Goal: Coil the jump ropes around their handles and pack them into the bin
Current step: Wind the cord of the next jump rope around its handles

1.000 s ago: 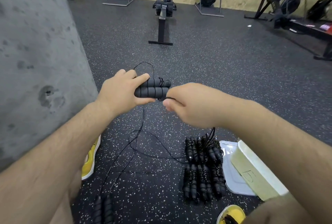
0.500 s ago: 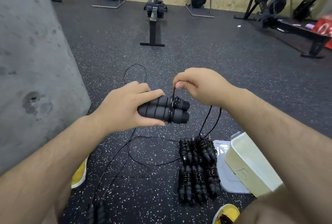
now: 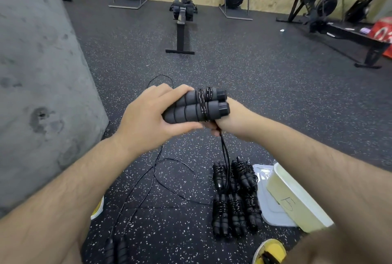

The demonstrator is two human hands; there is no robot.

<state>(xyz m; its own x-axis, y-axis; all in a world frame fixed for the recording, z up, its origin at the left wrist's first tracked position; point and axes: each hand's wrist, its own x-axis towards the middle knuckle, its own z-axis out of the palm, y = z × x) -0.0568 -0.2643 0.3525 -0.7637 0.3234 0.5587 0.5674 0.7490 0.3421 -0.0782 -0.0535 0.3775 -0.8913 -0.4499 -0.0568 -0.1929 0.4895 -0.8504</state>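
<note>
My left hand (image 3: pixel 148 115) grips two black foam jump-rope handles (image 3: pixel 191 106) side by side at chest height. A few turns of thin black cord (image 3: pixel 204 102) circle them near the capped ends. My right hand (image 3: pixel 231 118) sits below and behind the handles, pinching the cord, which hangs down toward the floor. Its fingers are mostly hidden. Several coiled ropes (image 3: pixel 234 198) lie in a pile on the floor. The pale bin (image 3: pixel 297 200) stands just right of the pile, partly behind my right forearm.
A bin lid (image 3: pixel 267 202) lies flat beside the bin. Loose cord (image 3: pixel 161 170) trails across the speckled rubber floor to another pair of handles (image 3: pixel 115 251) by my left leg. A grey concrete pillar (image 3: pixel 38 77) rises at left. Rowing machines (image 3: pixel 183 9) line the far wall.
My right hand has swung from above the handles down and under them, carrying the cord around for another turn. My left hand has lifted the handles slightly.
</note>
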